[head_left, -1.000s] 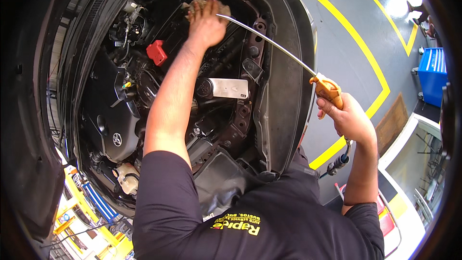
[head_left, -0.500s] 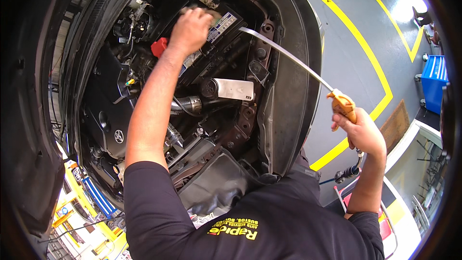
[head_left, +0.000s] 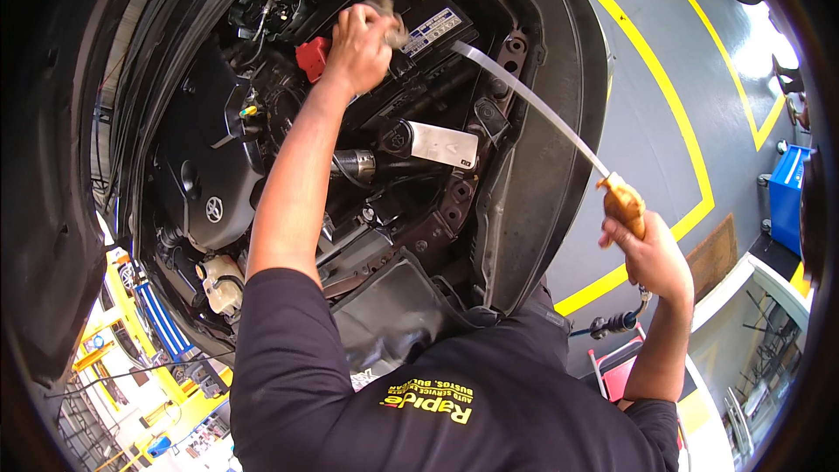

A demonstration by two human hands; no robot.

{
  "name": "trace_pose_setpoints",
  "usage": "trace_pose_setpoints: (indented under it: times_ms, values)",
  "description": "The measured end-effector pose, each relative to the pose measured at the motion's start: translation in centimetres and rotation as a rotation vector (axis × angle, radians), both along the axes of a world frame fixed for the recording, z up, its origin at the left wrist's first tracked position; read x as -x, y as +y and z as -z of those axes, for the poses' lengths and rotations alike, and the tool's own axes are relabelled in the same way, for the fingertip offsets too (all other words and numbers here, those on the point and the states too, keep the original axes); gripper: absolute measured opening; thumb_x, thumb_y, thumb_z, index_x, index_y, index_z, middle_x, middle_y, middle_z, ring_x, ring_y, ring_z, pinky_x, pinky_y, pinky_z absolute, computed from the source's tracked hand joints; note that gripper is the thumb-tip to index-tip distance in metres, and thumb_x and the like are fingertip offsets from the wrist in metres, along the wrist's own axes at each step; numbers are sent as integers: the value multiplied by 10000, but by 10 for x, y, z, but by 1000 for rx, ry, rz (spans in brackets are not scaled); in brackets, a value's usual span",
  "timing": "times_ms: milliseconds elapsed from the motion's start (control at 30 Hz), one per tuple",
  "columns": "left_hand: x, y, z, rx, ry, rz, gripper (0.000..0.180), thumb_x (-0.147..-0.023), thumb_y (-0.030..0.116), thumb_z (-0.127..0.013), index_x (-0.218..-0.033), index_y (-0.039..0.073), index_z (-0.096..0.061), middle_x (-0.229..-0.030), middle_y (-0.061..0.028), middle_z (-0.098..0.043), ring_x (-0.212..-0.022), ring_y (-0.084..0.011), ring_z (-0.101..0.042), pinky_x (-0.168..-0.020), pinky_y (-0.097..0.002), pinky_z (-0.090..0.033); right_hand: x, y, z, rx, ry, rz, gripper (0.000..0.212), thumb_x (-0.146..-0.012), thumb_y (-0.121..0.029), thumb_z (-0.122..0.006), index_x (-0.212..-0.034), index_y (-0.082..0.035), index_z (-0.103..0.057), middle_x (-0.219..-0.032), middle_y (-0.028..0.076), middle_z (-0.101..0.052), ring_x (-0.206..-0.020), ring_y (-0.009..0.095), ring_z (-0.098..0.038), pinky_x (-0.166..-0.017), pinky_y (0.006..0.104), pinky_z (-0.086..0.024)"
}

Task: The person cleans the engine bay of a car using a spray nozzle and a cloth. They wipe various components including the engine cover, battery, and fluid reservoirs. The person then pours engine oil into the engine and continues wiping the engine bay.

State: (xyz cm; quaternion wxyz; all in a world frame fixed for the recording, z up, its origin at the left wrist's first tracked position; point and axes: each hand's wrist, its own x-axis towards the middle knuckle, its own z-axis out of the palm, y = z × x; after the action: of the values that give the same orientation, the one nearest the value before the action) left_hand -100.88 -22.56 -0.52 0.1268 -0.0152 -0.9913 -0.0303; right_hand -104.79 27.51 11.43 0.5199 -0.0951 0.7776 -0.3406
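Note:
My left hand (head_left: 360, 51) is closed on a crumpled, greyish-brown rag (head_left: 391, 23) over the top of the car battery (head_left: 456, 5), and part of the rag is behind my fingers. Just left of the hand is a red terminal cover (head_left: 312, 59). My right hand (head_left: 654, 253), out beyond the fender, is wrapped round the orange handle of an air blow gun (head_left: 624, 203). Its long, curved pale tube (head_left: 533, 100) reaches over the fender, and the tip ends near the battery's right edge. An air hose coupling (head_left: 613, 325) hangs below the handle.
A black engine cover (head_left: 197, 179) fills the left of the bay. A pale phone-like slab (head_left: 443, 145) lies beside a round black cap. A dark fender cover (head_left: 393, 310) drapes the near edge. A blue tool cabinet (head_left: 788, 201) stands at far right.
The view has shifted, so the engine bay appears further right and higher. Relative to the battery, my left hand and the rag have moved a little nearer the red cover. My right hand still holds the blow gun.

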Motion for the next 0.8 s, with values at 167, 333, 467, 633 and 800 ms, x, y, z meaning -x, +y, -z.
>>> trace_pose_setpoints:
  times_ms: [167,333,467,633,800]
  values:
    - [-80,26,-14,-30,-139,-24,616,-805,78,-583,-1415,105,-501,-1333,-204,-469,-1312,-406,-430,-1138,-530,-336,-4,2,-1,-58,11,93,360,-974,-338,-715,-1012,16,-665,-786,41,-691,-660,121,-611,-605,313,-501]
    - [-75,13,12,-77,-23,-189,733,-898,122,-548,-1535,-110,-272,-1605,-317,-279,-1523,-443,-236,-1266,-496,-202,-8,-18,-3,-12,11,-94,346,-985,-347,-699,-962,-3,-667,-749,14,-657,-524,100,-541,-483,289,-444]
    - [-45,-3,30,-31,-239,-222,747,-919,194,-494,-1536,-144,-241,-1621,-331,-244,-1548,-420,-201,-1282,-493,-160,-7,-37,-8,-4,33,-29,362,-990,-367,-689,-914,-14,-661,-726,2,-640,-460,94,-499,-436,280,-418]
    - [-58,5,8,73,-74,-111,616,-908,208,-555,-1450,-65,-447,-1556,-300,-376,-1468,-426,-343,-1238,-492,-285,-11,-42,-11,-42,48,-98,359,-996,-373,-679,-956,-17,-657,-738,8,-661,-450,94,-507,-428,272,-426]
    - [-110,10,-35,84,-221,27,291,-870,128,-622,-1153,63,-602,-1212,-194,-572,-1172,-388,-558,-996,-496,-486,-9,-24,-18,-8,15,-44,327,-1005,-341,-669,-1034,-15,-656,-797,19,-694,-450,84,-513,-422,265,-422]
